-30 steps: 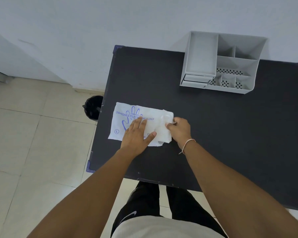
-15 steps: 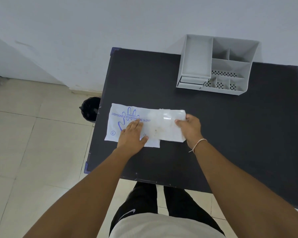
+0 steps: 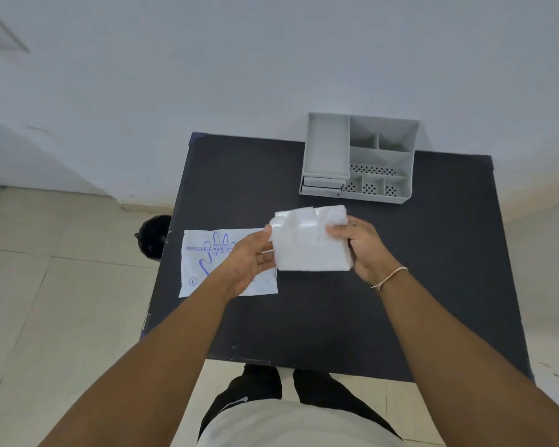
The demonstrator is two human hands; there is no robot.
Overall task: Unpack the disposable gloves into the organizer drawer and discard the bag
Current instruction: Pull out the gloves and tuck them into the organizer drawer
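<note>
A folded stack of clear disposable gloves (image 3: pixel 307 246) is out of its bag and lifted just above the black table (image 3: pixel 400 301). My right hand (image 3: pixel 362 250) grips its right side. My left hand (image 3: pixel 249 259) touches its left edge with thumb and fingertips. The flat white bag (image 3: pixel 204 269), printed with a blue hand and "DISPOSABLE POLYETHY...", lies on the table under my left hand. The grey organizer (image 3: pixel 359 159) stands at the table's far edge, its two small drawers (image 3: pixel 321 186) at the lower left front both closed.
A black waste bin (image 3: pixel 154 235) stands on the tiled floor just left of the table. A white wall runs behind the table. My legs show below the table's near edge.
My right hand pulled the glove stack fully out of the bag to the right and lifted it. My left hand left the bag and came up to the stack's left edge.
</note>
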